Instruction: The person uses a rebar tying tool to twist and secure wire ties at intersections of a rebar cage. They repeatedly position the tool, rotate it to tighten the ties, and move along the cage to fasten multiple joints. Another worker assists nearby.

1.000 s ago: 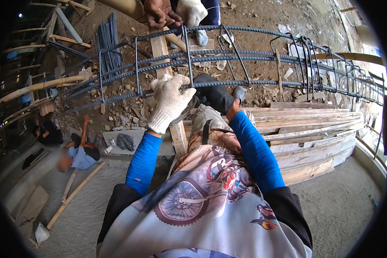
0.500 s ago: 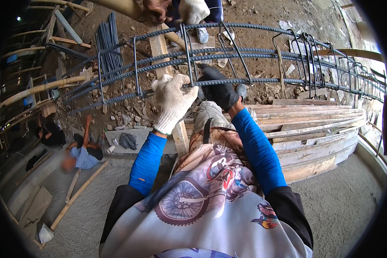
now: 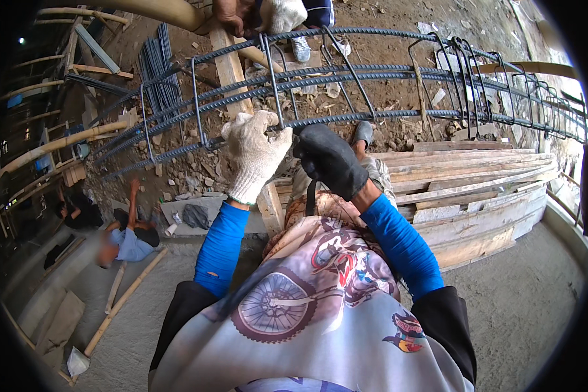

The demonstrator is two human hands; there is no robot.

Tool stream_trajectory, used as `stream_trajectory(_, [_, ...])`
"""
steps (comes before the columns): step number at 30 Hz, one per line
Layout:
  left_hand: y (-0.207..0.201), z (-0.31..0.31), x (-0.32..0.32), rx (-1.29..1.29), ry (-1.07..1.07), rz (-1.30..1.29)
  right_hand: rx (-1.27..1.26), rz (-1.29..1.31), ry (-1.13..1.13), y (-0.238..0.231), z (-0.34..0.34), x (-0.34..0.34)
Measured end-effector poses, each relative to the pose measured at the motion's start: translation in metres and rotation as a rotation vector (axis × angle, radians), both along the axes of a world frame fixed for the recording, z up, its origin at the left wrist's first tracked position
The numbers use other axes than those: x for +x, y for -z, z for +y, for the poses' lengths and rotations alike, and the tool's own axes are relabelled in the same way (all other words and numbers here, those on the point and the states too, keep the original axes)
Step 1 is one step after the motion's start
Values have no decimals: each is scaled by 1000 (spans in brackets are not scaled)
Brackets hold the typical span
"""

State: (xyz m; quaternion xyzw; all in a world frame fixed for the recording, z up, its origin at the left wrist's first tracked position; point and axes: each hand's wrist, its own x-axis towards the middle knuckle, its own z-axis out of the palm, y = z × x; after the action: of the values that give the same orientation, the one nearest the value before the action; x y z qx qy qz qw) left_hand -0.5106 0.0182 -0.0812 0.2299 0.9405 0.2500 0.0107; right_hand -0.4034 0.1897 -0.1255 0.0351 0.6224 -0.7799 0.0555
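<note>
My left hand (image 3: pixel 258 153), in a white knit glove, is closed around the nearest ribbed steel bar (image 3: pixel 385 114) of a long rebar cage. Its thumb and forefinger curl beside the lower corner of a bent stirrup (image 3: pixel 272 85). My right hand (image 3: pixel 331 160), in a black glove, is closed just below that bar and to the right of the stirrup. Whatever its fingers hold is hidden. Across the cage, another person's hands, one bare (image 3: pixel 234 16) and one white-gloved (image 3: pixel 283 14), are at the top edge, by the far bar.
Several stirrups (image 3: pixel 470 78) cluster on the cage's right part. A wooden board (image 3: pixel 230 62) runs beneath the cage. Stacked planks (image 3: pixel 464 186) lie to the right, and a bundle of steel rods (image 3: pixel 158 72) to the left. Bamboo poles (image 3: pixel 124 307) and a person lying down (image 3: pixel 130 242) are at left.
My right hand has drawn back toward me, from over the near bar to below it, and its fingers are curled. My left hand stays at the stirrup's corner. The view has shifted slightly.
</note>
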Motion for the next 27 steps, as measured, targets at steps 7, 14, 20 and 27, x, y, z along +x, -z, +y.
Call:
stream_trajectory(7, [1,0,1,5,-10,-16,-1286,-653,123,-7,-11,-11])
stream_trajectory(14, [-4,0,-1,30,3,-65,-1624,-535,43,4,-23,-15])
stream_trajectory(20, [-7,1,-2,17,1,-136,-1652,-529,38,10,-22,-13])
stream_trajectory(27, [-3,0,-6,31,10,-173,-1619,-463,9,1,-25,-20])
